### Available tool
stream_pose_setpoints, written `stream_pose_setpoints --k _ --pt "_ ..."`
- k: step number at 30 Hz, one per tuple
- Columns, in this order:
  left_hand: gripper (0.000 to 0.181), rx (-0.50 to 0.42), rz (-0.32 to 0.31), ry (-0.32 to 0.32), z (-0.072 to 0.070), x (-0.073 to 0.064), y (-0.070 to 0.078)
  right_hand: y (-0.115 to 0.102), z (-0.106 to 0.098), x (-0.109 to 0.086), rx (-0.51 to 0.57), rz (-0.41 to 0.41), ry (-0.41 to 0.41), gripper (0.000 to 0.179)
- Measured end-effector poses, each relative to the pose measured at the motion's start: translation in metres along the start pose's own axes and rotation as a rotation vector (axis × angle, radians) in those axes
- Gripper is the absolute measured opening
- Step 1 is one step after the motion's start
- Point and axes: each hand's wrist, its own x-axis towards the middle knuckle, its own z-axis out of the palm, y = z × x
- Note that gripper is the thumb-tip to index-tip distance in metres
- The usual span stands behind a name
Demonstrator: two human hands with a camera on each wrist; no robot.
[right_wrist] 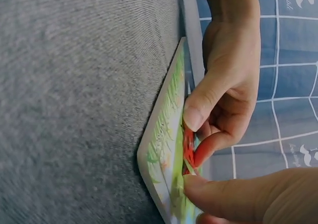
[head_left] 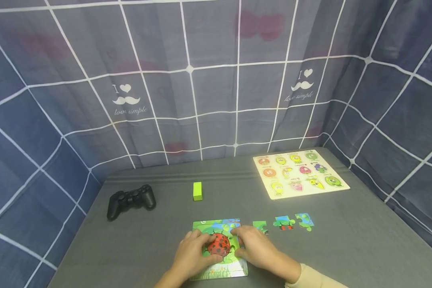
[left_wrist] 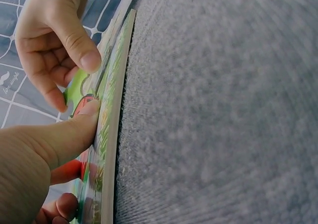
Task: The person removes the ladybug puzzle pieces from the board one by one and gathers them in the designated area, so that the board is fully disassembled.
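A ladybug jigsaw puzzle (head_left: pixel 221 273) lies flat in its tray near the table's front edge. My left hand (head_left: pixel 191 252) rests on it from the left, with thumb and index finger pressing the red ladybug (head_left: pixel 220 245). From the right, my right hand (head_left: pixel 257 247) pinches a green puzzle piece (left_wrist: pixel 75 87) between thumb and index finger at the right side of the picture. A small dark gap shows beside the ladybug. Three loose pieces lie to the right: a green one (head_left: pixel 260 225), a blue and red one (head_left: pixel 283 221) and a blue and green one (head_left: pixel 305 221).
A black game controller (head_left: pixel 131 201) lies at the left. Farther back stands a lime-green block (head_left: pixel 197 191). At the back right is a fruit-picture board (head_left: pixel 300 175). A dark checked curtain (head_left: pixel 212 92) encloses the grey tabletop (head_left: pixel 129 248) at the back and sides.
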Motion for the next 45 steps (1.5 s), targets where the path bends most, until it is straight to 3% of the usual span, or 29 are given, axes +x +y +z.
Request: stream_pose_setpoints --k 6,13,25,34,41,45 --pt "0.056 -0.004 0.001 -0.005 0.0 0.0 0.001 -0.002 -0.005 0.0 -0.083 0.011 -0.018 0.045" --pt "0.056 -0.001 0.009 0.002 0.0 0.0 0.001 0.003 -0.014 -0.003 -0.104 -0.004 0.033 0.044" --pt "0.056 0.002 0.005 0.003 -0.001 0.0 0.0 0.031 -0.03 -0.013 0.063 0.066 -0.04 0.042" --pt "0.055 -0.002 0.002 0.01 0.0 -0.001 0.0 0.051 -0.036 -0.028 0.088 0.045 0.005 0.041" --pt "0.055 0.006 0.008 0.013 0.001 0.0 0.0 0.07 -0.041 -0.049 0.133 -0.007 0.12 0.043" --pt "0.055 0.003 0.008 0.015 0.0 0.0 -0.001 0.083 -0.047 -0.061 0.156 0.002 0.142 0.044"
